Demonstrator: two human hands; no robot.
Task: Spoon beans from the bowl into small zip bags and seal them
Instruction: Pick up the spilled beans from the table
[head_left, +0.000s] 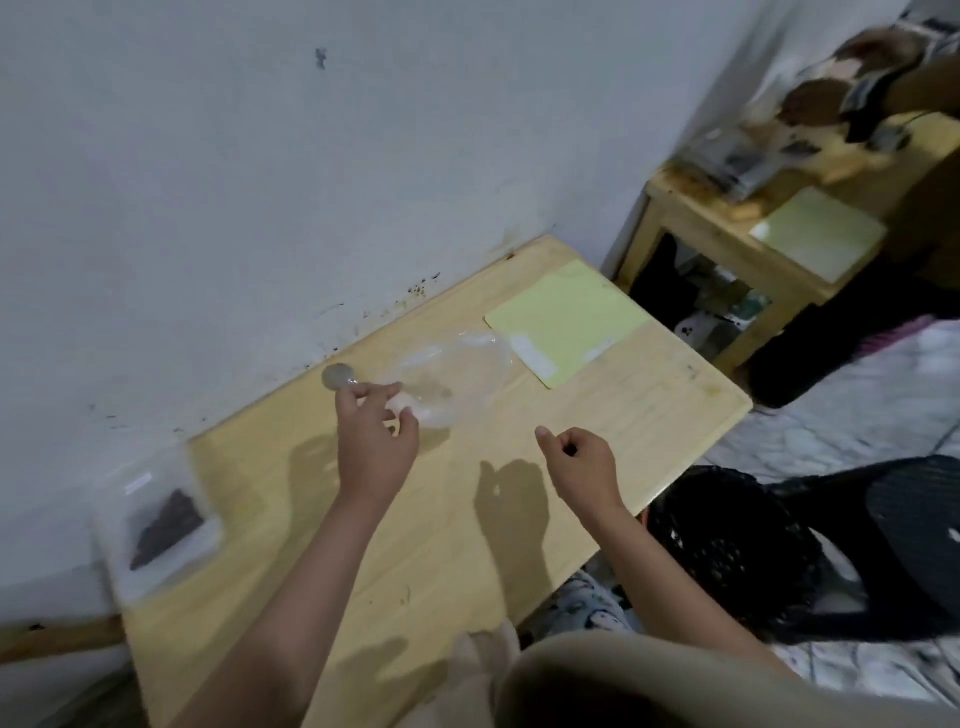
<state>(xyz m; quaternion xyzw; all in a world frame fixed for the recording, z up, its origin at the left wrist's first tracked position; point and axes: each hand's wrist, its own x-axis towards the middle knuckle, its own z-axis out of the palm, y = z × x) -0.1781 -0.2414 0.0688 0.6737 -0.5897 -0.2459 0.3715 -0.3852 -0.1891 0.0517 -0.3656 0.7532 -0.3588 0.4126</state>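
My left hand (374, 441) hovers over the wooden table (467, 519) and pinches the handle of a small metal spoon (337, 376), whose bowl points toward the wall. Just right of that hand lies a clear, crumpled plastic item (452, 379); I cannot tell whether it is a bowl or a bag, and no beans show in it. A zip bag holding dark beans (161, 525) lies flat at the table's left edge. My right hand (579, 460) floats above the table's right half with its fingers curled in, the thumb sticking out and nothing in it.
A pale green mat (566, 322) lies on the table's far right corner. A second wooden table (727, 244) with another green mat and clutter stands further right. A black mesh basket (727, 551) sits by the table's right edge. The wall runs along the far side.
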